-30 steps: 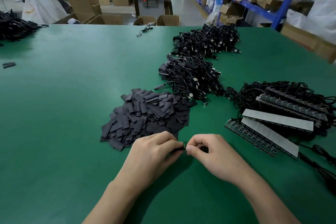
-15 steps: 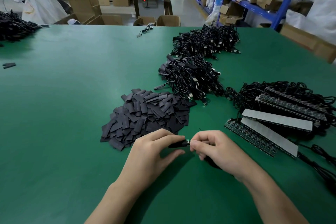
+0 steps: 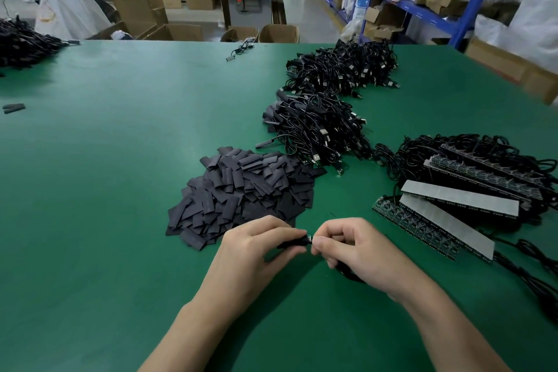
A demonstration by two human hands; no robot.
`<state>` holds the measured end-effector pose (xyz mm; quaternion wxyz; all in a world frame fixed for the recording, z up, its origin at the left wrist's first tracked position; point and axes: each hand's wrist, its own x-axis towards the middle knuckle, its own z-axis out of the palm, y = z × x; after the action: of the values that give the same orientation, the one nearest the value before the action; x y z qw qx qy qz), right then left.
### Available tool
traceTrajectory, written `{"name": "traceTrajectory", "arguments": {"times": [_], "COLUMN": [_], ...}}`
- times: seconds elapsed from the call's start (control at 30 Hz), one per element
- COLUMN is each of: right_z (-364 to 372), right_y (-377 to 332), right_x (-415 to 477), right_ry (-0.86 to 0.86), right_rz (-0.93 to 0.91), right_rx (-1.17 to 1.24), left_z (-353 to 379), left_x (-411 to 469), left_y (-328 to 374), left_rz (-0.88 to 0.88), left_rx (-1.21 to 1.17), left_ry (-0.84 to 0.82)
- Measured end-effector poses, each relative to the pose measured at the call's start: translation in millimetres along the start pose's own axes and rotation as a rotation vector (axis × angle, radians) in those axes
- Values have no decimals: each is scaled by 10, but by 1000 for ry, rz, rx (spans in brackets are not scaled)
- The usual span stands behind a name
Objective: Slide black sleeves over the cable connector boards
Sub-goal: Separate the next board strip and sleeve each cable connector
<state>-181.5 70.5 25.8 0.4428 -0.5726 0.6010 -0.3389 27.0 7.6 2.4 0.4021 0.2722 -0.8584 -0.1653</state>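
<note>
Two bare hands, the left hand [image 3: 256,251] and the right hand [image 3: 359,254], with one black sleeve [image 3: 294,242] and one connector board [image 3: 309,238] between them, at one green table [image 3: 120,160]. One heap of loose sleeves [image 3: 244,193]; two stray sleeves [image 3: 13,108]; four piles of black cables, namely the near pile [image 3: 317,127], the far pile [image 3: 344,69], the left-edge pile [image 3: 21,45] and the right-hand tangle [image 3: 422,154]; one lone cable [image 3: 240,50]; two pale strips [image 3: 459,198]; at least three circuit-board strips [image 3: 413,225].

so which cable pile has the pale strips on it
The cable pile at far right, nearest the right hand; the other piles are bare cables.
</note>
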Motion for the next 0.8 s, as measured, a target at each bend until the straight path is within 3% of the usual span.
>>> {"name": "traceTrajectory", "arguments": {"times": [0.2,0.43,0.8], "right_z": [38,-12,16], "right_y": [4,7,37], "right_x": [-8,2,12], "right_ry": [43,7,7], "right_rz": [-41,-14,-28], "right_rx": [-133,-19,-70], "left_z": [-37,-79,-96], "left_x": [5,16,19], "left_y": [-37,-40,-14], "left_rz": [48,2,-23], "left_rx": [59,42,-19], "left_ry": [-60,-49,-62]}}
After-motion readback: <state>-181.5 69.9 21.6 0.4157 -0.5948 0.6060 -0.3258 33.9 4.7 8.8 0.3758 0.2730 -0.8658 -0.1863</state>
